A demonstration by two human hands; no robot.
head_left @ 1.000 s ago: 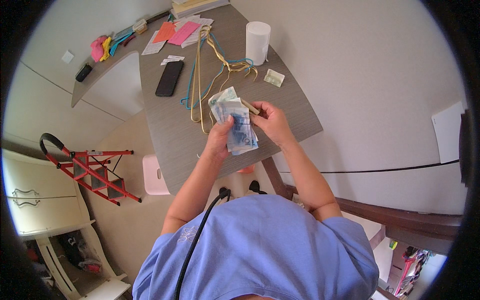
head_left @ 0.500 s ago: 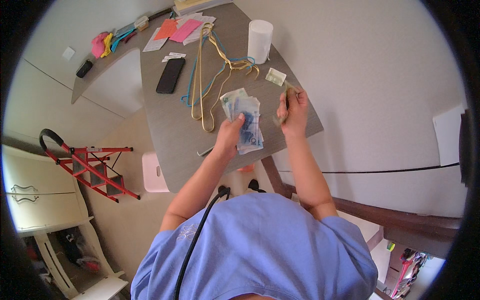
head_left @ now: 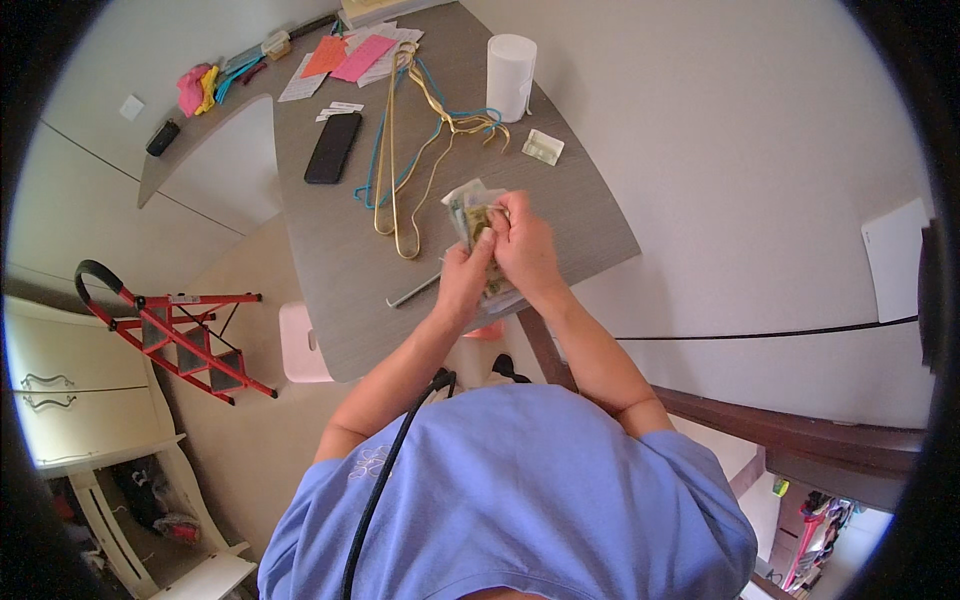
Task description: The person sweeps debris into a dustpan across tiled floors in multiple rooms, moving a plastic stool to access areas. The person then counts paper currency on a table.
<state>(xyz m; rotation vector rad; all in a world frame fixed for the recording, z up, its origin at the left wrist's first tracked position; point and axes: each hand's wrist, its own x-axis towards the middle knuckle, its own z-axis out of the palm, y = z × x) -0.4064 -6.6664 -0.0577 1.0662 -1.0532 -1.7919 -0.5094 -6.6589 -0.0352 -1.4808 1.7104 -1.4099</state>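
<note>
Over the near right part of the grey table, my left hand is closed on a stack of banknotes, its thumb on top. Pressed against the same stack from the right is my right hand, its fingers pinching a yellowish-green banknote that lies over the others. A lone pale green banknote rests on the table beyond my right hand, in front of a white paper roll. Gold hangers and a blue hanger lie left of the stack.
A black phone lies left of the hangers. Pink and orange papers are spread at the back. A thin grey stick-like thing lies beside my left wrist. On the floor to the left are a red step ladder and a pink stool.
My right hand has moved left with the yellowish-green banknote, from beside the lone note to the stack in my left hand. The two hands now meet.
</note>
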